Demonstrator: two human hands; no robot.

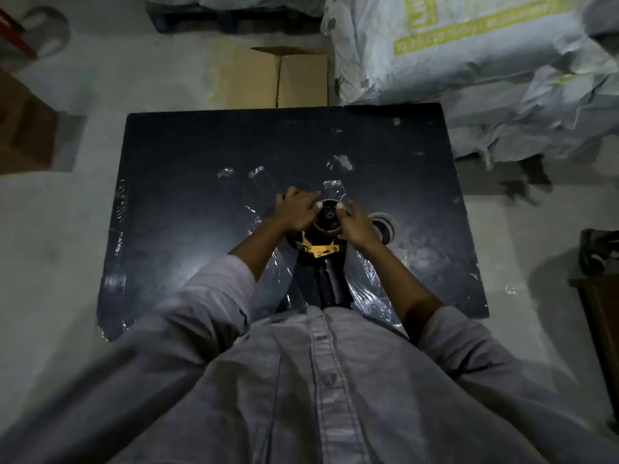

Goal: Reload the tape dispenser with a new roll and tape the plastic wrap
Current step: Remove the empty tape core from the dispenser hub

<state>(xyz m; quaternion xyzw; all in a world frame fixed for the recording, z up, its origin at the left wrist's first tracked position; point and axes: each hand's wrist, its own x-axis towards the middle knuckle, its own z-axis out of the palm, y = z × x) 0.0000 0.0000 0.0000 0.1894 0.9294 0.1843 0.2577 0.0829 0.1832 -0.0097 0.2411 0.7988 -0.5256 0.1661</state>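
Observation:
A black and yellow tape dispenser is held above the black table, its handle pointing toward my body. A roll of tape sits on the dispenser's hub. My left hand grips the roll from the left, thumb on its rim. From the right, my right hand holds the same roll, thumb on the rim too. Another tape roll lies flat on the table just right of my right hand. Clear plastic wrap is spread over the table under the dispenser.
Crumpled bits of clear tape stick to the tabletop further back. A cardboard box stands on the floor behind the table. Large wrapped sacks are piled at the back right. Another box sits at the left.

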